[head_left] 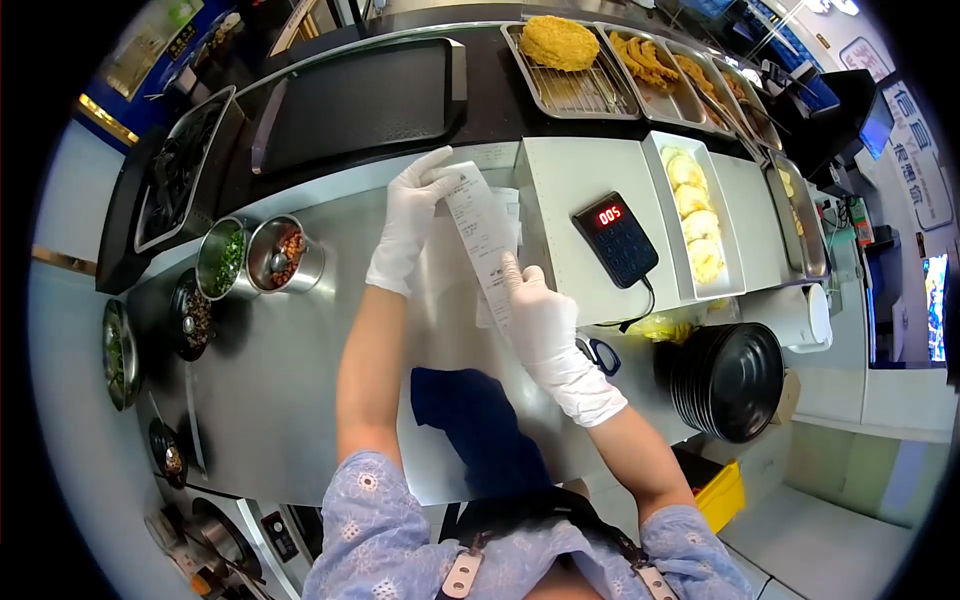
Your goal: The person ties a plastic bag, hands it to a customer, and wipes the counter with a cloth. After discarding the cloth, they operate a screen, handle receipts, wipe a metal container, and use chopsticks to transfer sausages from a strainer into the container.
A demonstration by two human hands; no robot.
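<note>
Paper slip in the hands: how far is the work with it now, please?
Already done, it seems: the left hand holds the printed slip near its top end. In hand: the right hand has its index finger at the slip's edge, probably following the print. Left, I would judge: finishing with the slip, not yet put down. The black plates stand stacked, untouched.

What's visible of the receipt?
The receipt is a long, narrow white slip, seemingly paper, with dark print too small to read. It slants over the steel counter, beside other white paper. The gloved left hand grips its far end; the gloved right hand's index finger meets its edge, contact unclear.
</note>
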